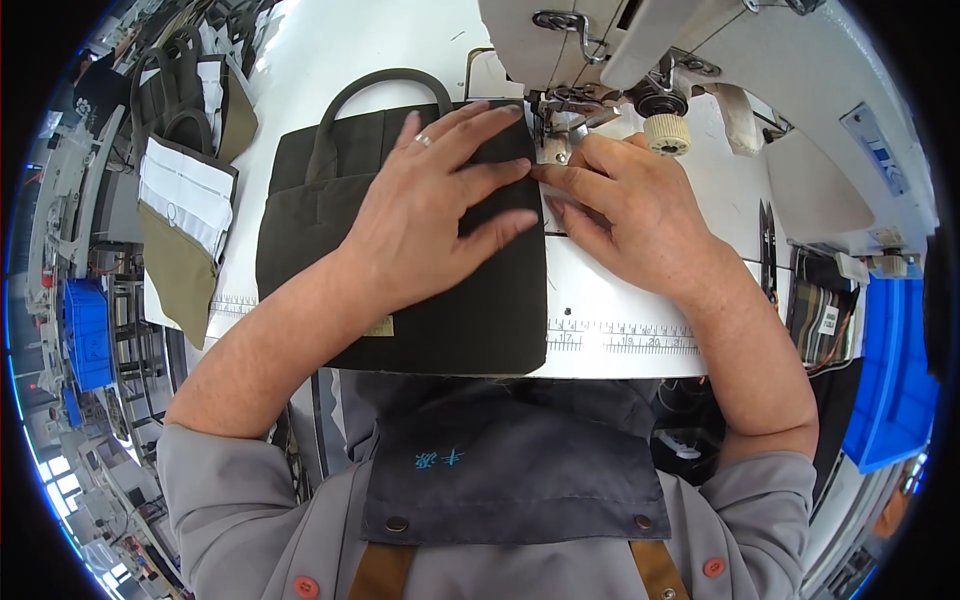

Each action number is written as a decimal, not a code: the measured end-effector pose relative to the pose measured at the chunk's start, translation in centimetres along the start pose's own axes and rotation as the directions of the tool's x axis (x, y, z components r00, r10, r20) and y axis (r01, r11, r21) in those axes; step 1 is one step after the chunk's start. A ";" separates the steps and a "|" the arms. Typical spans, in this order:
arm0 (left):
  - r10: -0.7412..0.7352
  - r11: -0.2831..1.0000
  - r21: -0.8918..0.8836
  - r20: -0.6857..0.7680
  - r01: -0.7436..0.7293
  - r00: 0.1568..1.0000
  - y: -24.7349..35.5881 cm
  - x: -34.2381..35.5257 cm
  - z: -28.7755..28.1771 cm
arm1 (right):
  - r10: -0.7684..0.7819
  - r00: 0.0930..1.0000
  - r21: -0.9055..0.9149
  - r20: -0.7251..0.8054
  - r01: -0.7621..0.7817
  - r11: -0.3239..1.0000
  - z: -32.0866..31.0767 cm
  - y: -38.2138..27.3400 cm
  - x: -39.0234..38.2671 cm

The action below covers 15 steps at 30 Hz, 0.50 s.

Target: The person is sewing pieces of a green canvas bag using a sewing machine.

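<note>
A dark olive fabric bag [460, 320] with a looped handle lies flat on the white sewing table. My left hand [430, 195] rests on it, palm down with fingers spread; a ring is on one finger. Beside the bag's right edge is my right hand [630, 200], its fingers bent and apart. The index fingertip touches that edge, close to my left fingertips, and the thumb is just below. The sewing machine's presser foot [556, 150] stands right by the bag's upper right edge, just beyond my fingers. The needle tip cannot be made out.
The machine head [720, 45] overhangs the far right, with a cream knob [666, 135]. Dark scissors [768, 250] lie to the right. More olive and white bag pieces [185, 200] are piled at left. A ruler strip [630, 338] runs along the near edge; a blue bin [885, 370] stands right.
</note>
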<state>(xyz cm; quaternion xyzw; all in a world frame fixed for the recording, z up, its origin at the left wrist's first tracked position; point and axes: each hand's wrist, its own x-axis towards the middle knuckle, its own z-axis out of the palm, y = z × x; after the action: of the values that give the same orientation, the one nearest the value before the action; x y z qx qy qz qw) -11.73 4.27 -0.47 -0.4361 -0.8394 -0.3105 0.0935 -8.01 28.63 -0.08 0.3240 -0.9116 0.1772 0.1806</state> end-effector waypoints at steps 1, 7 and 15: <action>-0.027 0.994 0.109 0.039 0.022 0.999 0.5 -0.5 -0.3 | -0.004 1.000 -0.011 -0.011 0.004 1.000 0.0 0.0 0.0; -0.083 0.978 0.200 0.117 0.058 0.990 0.6 -0.6 -0.1 | -0.009 1.000 -0.049 -0.012 0.008 0.999 0.0 -0.2 0.1; -0.045 0.982 0.188 0.079 0.029 0.996 -0.8 1.5 0.7 | 0.061 0.997 -0.118 -0.038 -0.065 0.991 0.1 -0.2 0.1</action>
<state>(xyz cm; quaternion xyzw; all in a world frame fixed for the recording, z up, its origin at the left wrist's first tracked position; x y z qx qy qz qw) -13.16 5.34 -0.74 -0.4224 -0.8760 -0.2135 0.0933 -7.98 28.34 -0.03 0.2808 -0.9271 0.1337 0.2093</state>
